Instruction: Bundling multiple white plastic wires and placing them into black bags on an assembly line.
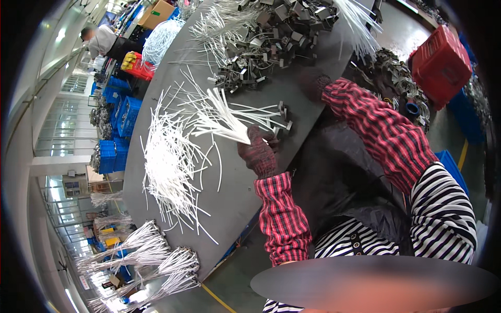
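Observation:
My left hand (259,151), in a dark knitted glove, is closed around a bunch of white wires (222,117) above the grey table (209,208). Loose wire ends fan out to the left, and a few small metal end pieces (284,117) show just beyond the hand. My right hand (314,83), also dark-gloved, is near the close edge of a heap of metal clip-like pieces (276,36); its fingers are dark and smeared, so their grip is hidden. Left of my left hand lies a big loose pile of white wires (169,161).
Tied wire bundles (156,255) hang off the table's left end. More white wires (357,23) lie at the far right. Beyond the right edge are a heap of metal parts (399,78) and a red crate (441,65). Blue crates (128,115) and another person (107,41) are farther left.

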Motion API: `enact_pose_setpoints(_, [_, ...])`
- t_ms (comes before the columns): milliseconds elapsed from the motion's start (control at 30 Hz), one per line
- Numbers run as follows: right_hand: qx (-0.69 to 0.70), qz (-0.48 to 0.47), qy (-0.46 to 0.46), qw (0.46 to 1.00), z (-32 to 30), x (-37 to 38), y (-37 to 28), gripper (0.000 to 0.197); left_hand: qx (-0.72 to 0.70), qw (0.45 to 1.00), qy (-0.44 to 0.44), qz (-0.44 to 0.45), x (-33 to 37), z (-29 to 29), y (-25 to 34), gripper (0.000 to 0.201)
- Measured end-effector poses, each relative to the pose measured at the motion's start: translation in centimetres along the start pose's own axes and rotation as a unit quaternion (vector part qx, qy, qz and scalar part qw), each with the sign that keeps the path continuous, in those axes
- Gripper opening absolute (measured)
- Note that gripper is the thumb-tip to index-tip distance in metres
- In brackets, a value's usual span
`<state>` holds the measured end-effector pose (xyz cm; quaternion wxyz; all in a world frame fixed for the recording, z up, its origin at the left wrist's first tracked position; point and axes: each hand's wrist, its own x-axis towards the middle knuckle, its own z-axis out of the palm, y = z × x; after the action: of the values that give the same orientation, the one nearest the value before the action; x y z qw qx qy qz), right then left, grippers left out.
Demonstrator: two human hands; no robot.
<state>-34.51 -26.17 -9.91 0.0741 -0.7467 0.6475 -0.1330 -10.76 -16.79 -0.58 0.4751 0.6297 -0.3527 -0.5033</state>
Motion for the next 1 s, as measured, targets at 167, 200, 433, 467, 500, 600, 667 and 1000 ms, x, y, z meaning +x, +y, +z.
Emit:
enact_pose_setpoints(167, [0.046, -0.088, 0.121, 0.988, 1.4, -5.3, -0.7, 0.026, -0.159, 0.979, -0.128, -0.016, -1.0, -0.5, -0.1, 0.028])
enact_pose_setpoints(200, [0.051, -0.119, 0.11, 0.986, 0.7, -7.9, -1.5, 0.021, -0.259, 0.957, -0.125, -0.033, -1.1, 0.2, -0.4, 0.024])
enact_pose_setpoints(433, [0.305, 0.012, -0.056, 0.951, -5.0, -21.9, -10.0, 0.025, -0.079, 0.984, -0.152, -0.054, -5.7, 6.7, -3.6, 0.025])
enact_pose_setpoints(467, [0.363, 0.043, -0.067, 0.929, -5.6, -24.7, -10.3, 0.022, -0.13, 0.979, -0.127, -0.096, -5.3, 7.3, -3.8, 0.025])
enact_pose_setpoints(500, [0.418, 0.075, -0.075, 0.902, -5.7, -27.6, -10.3, 0.02, -0.179, 0.968, -0.11, -0.137, -4.8, 7.9, -4.0, 0.025])
enact_pose_setpoints(600, [0.521, 0.267, -0.034, 0.81, -6.1, -38.9, -5.6, 0.02, -0.24, 0.953, -0.063, -0.174, -3.2, 9.0, -5.6, 0.024])
enact_pose_setpoints(667, [0.451, 0.39, 0.085, 0.798, -4.9, -45.5, -0.7, 0.018, -0.293, 0.934, -0.099, -0.181, -2.2, 9.1, -6.7, 0.024])
enact_pose_setpoints(1000, [0.37, 0.56, 0.117, 0.732, -1.5, -64.0, 8.8, 0.018, -0.247, 0.963, -0.106, 0.015, -1.0, 7.4, -5.9, 0.03])
